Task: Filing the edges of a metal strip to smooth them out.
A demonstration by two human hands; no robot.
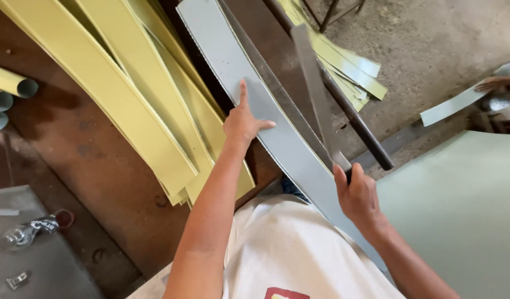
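My left hand (243,123) lies flat and open on the grey metal strip (277,133) — fingers spread, pressing it to the brown workbench (100,166). My right hand (357,196) is closed round the handle of a long flat file (316,94), its blade angled over the strip's right edge. Left of the strip lie yellow strips (138,105) (fanned out); right of it, a pale green sheet (460,210).
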